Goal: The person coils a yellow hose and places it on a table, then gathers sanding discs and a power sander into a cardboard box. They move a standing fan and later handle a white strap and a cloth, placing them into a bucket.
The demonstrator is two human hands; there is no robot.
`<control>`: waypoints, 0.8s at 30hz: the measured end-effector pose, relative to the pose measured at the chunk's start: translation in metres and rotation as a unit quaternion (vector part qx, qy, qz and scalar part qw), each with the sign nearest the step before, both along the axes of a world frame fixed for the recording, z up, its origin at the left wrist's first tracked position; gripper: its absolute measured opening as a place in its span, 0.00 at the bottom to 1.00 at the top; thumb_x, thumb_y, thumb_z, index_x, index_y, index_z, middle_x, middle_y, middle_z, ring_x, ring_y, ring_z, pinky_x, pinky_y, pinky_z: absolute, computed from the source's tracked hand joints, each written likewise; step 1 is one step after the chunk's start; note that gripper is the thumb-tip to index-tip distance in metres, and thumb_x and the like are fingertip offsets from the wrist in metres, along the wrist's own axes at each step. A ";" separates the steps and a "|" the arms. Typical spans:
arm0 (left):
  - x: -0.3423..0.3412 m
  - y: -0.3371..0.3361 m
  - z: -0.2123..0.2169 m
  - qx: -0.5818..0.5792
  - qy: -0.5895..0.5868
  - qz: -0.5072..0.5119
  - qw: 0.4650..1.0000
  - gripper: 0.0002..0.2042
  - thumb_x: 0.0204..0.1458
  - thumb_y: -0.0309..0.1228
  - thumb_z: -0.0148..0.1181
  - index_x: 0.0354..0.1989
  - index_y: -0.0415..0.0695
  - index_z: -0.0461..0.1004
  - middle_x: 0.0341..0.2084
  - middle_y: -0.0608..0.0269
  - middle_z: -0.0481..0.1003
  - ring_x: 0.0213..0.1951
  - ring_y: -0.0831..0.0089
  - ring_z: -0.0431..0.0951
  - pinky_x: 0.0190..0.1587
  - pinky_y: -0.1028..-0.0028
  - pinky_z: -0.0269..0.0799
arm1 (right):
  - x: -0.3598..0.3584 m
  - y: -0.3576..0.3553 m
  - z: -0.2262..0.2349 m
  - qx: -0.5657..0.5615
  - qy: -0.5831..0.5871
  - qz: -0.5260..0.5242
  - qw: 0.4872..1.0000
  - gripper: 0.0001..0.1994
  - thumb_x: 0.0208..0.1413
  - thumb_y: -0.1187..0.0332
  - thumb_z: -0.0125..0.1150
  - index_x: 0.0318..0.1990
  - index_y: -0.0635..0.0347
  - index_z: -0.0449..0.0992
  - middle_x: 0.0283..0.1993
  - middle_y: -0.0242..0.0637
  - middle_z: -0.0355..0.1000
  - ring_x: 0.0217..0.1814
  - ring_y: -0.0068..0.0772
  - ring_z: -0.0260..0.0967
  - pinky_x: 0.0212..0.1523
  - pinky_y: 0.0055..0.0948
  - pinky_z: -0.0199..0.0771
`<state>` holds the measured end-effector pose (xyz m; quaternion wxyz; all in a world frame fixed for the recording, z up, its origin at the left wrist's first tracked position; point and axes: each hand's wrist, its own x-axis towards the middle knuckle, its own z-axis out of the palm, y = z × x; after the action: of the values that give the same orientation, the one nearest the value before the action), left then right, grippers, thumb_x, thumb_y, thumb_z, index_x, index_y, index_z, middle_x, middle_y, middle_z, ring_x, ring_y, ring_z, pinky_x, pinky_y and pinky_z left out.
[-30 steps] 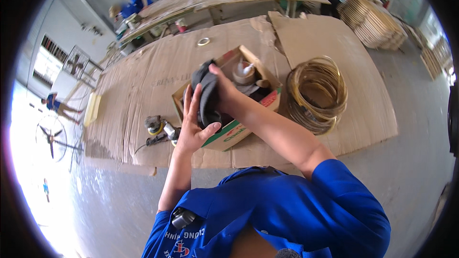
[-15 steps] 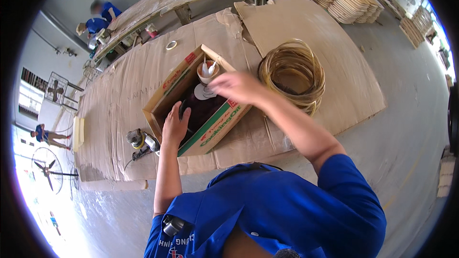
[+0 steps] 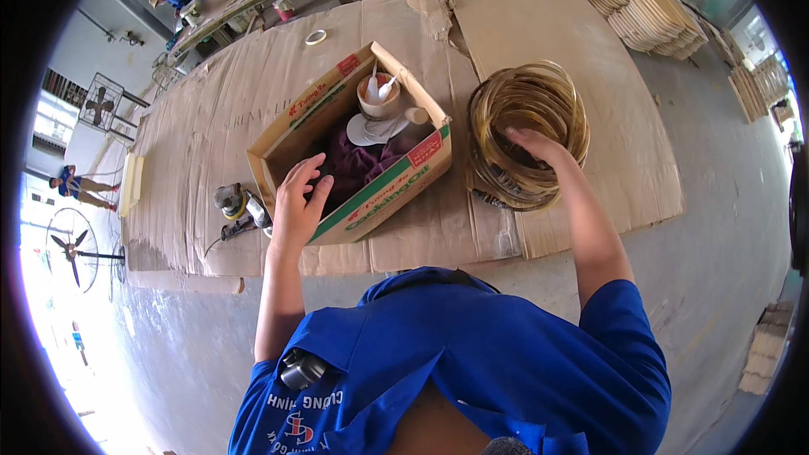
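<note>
**Placement and Grip Check**

The coil (image 3: 487,131) of thin yellow-brown strip lies on the cardboard sheet (image 3: 628,131), just right of the long open carton (image 3: 379,206). The right hand (image 3: 538,146) is over the coil, fingers extended toward its central opening; whether they have closed on any strand cannot be determined. The left hand (image 3: 299,202) is at the carton's near-left end, fingers spread, thumb apart, with nothing visible in its grasp; contact with the wall cannot be confirmed.

Recommended handling: gather the whole bundle of turns, not a single loop, before applying load; loose turns will probably spring or slip. Rest the left palm flat for steadiness. Avoid jolting the carton: the cup (image 3: 376,108) inside, holding white-nozzled bottles (image 3: 386,88), could tip.
</note>
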<state>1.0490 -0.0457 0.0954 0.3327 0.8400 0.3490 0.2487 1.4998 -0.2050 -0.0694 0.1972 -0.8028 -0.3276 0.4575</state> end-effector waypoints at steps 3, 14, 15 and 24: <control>-0.002 -0.021 0.011 0.006 -0.033 -0.016 0.999 0.15 0.49 0.29 0.58 0.46 0.41 0.71 0.41 0.56 0.73 0.38 0.68 0.74 0.38 0.73 0.69 | 0.021 0.001 -0.037 0.001 -0.043 -0.060 0.997 0.37 0.54 0.38 0.34 0.54 0.67 0.66 0.57 0.54 0.63 0.61 0.48 0.57 0.62 0.35 0.51; -0.092 -0.062 -0.021 0.024 -0.075 0.187 0.979 0.08 0.51 0.28 0.55 0.34 0.36 0.74 0.25 0.56 0.75 0.28 0.68 0.75 0.32 0.74 0.69 | 0.012 -0.010 -0.075 -0.094 0.198 -0.157 0.963 0.30 0.48 0.47 0.52 0.51 0.63 0.69 0.53 0.46 0.66 0.54 0.42 0.64 0.55 0.38 0.61; -0.104 -0.061 -0.034 -0.004 -0.100 0.241 0.965 0.08 0.53 0.28 0.53 0.34 0.36 0.74 0.22 0.58 0.74 0.25 0.75 0.73 0.29 0.77 0.68 | 0.008 -0.011 -0.074 -0.105 0.207 -0.155 0.960 0.30 0.48 0.47 0.52 0.51 0.63 0.70 0.53 0.46 0.67 0.53 0.42 0.64 0.54 0.38 0.61; -0.172 0.112 -0.196 -0.065 0.158 0.421 0.891 0.41 0.37 0.47 0.65 0.59 0.45 0.54 0.45 0.45 0.68 0.48 0.56 0.69 0.50 0.62 0.65 | -0.027 -0.009 -0.067 -0.152 0.219 -0.141 0.953 0.28 0.48 0.48 0.52 0.48 0.62 0.72 0.49 0.45 0.69 0.48 0.43 0.67 0.52 0.39 0.64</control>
<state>0.8770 0.0659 -0.1011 0.1913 0.6192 0.7333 0.2056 1.4727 -0.2136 -0.1367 0.2018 -0.7413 -0.0867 0.6342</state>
